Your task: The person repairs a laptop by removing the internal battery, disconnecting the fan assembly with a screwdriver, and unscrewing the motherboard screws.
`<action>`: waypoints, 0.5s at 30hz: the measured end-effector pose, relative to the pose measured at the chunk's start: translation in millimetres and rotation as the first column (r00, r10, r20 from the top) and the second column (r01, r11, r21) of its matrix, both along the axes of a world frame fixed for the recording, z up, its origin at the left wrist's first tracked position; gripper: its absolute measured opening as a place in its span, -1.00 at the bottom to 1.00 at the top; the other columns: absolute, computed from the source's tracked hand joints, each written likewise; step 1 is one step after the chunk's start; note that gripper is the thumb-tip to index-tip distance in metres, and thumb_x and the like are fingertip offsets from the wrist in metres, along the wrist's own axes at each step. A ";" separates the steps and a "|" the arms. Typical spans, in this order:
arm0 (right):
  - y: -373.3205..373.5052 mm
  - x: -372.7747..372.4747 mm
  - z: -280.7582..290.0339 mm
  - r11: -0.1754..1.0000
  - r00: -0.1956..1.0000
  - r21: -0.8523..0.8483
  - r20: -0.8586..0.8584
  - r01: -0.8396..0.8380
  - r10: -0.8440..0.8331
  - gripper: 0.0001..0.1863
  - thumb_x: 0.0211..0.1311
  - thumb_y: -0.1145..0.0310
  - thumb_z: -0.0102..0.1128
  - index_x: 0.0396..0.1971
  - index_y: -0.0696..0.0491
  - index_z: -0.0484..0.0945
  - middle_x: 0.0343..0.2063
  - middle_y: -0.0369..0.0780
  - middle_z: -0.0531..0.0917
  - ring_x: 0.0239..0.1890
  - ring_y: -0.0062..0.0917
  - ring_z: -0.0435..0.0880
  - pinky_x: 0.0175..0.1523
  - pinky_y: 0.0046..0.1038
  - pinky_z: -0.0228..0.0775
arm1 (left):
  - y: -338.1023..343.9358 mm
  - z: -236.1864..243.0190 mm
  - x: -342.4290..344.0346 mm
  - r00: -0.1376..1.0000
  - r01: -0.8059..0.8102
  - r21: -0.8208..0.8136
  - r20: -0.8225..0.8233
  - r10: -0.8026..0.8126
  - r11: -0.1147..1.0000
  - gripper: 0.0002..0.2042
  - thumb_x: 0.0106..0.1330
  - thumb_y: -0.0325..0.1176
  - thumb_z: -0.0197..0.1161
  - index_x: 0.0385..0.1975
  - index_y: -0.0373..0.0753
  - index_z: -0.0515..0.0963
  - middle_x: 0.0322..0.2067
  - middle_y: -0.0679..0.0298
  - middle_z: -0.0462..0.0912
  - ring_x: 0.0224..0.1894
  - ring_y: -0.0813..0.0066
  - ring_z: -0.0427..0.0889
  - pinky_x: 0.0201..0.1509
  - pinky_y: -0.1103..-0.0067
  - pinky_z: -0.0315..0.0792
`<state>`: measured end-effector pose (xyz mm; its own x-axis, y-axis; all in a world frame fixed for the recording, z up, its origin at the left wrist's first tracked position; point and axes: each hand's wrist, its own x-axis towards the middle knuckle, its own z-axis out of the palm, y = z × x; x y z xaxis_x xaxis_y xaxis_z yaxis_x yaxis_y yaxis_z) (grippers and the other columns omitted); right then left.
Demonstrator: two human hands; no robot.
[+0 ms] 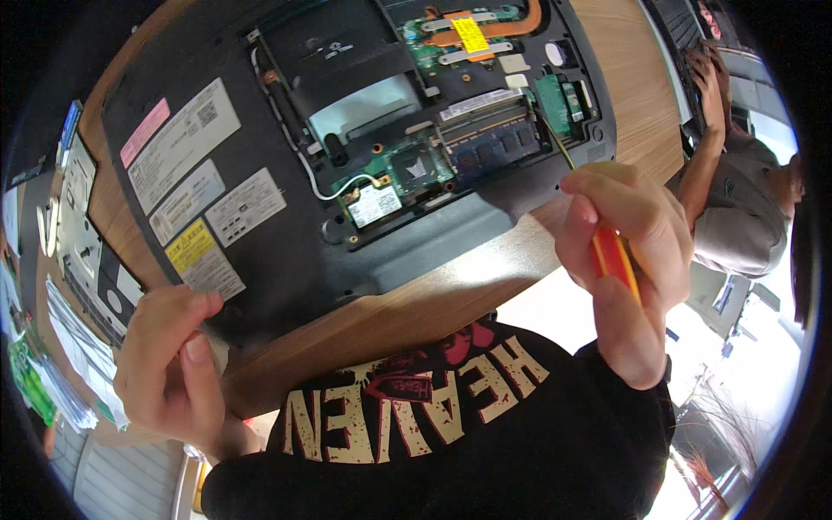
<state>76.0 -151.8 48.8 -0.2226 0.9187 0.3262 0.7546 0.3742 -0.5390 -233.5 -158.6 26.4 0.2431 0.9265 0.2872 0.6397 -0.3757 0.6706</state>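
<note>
A black laptop lies bottom up, its cover off and its inner boards showing. My right hand is closed round the red and yellow handle of a screwdriver. Its thin shaft points into the open bay, with the tip beside the blue memory module; whether it touches anything I cannot tell. Loosely curled, my left hand is at the laptop's near left corner, thumb and forefinger apart with nothing visible between them. A copper heat pipe and a small wireless card with a white cable sit in the bay.
Underneath is a wooden table. Removed laptop panels and stacked papers lie to the left. At the far right a person has their hands at a black keyboard.
</note>
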 end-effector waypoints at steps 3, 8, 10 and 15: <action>-1.5 1.6 -3.9 1.000 0.999 -0.007 0.041 0.009 -0.009 -0.86 0.13 0.71 0.05 -0.37 0.15 0.47 -0.46 -0.15 0.66 -0.49 -0.49 0.63 -0.35 -0.57 0.43 | 4.4 -4.2 -8.9 1.000 0.023 0.006 0.007 -0.023 1.000 -0.82 0.25 -0.41 0.12 -0.33 -0.42 0.56 -0.49 0.02 0.64 -0.41 0.17 0.61 -0.18 0.33 0.49; 16.1 19.9 -2.6 0.980 0.998 0.200 0.061 0.022 -0.034 -0.85 0.07 0.68 0.23 -0.58 0.15 0.47 -0.56 -0.11 0.63 -0.52 -0.51 0.64 -0.41 -0.59 0.47 | 1.3 -4.1 -16.9 0.994 -0.053 0.012 0.092 0.052 0.999 -0.80 0.27 -0.40 0.09 -0.31 -0.43 0.56 -0.50 0.03 0.64 -0.41 0.19 0.61 -0.18 0.33 0.49; 28.4 24.3 -0.3 0.962 0.995 0.256 0.034 -0.095 0.089 -0.78 0.10 0.67 0.24 -0.60 0.14 0.38 -0.55 -0.09 0.63 -0.52 -0.47 0.66 -0.42 -0.56 0.52 | -1.7 -6.8 -20.2 0.989 -0.109 0.005 0.097 0.108 0.994 -0.80 0.28 -0.40 0.07 -0.30 -0.44 0.55 -0.50 0.03 0.64 -0.41 0.19 0.61 -0.17 0.33 0.49; 40.6 30.7 5.5 0.936 0.944 0.189 0.207 -0.295 0.256 -0.62 0.25 0.69 0.02 -0.10 0.01 0.10 -0.50 0.07 0.61 -0.61 -0.37 0.68 -0.53 -0.44 0.65 | -1.6 -9.5 -24.1 0.992 -0.092 0.005 0.089 0.091 0.996 -0.81 0.26 -0.47 0.08 -0.27 -0.46 0.55 -0.50 0.01 0.64 -0.42 0.21 0.61 -0.14 0.34 0.47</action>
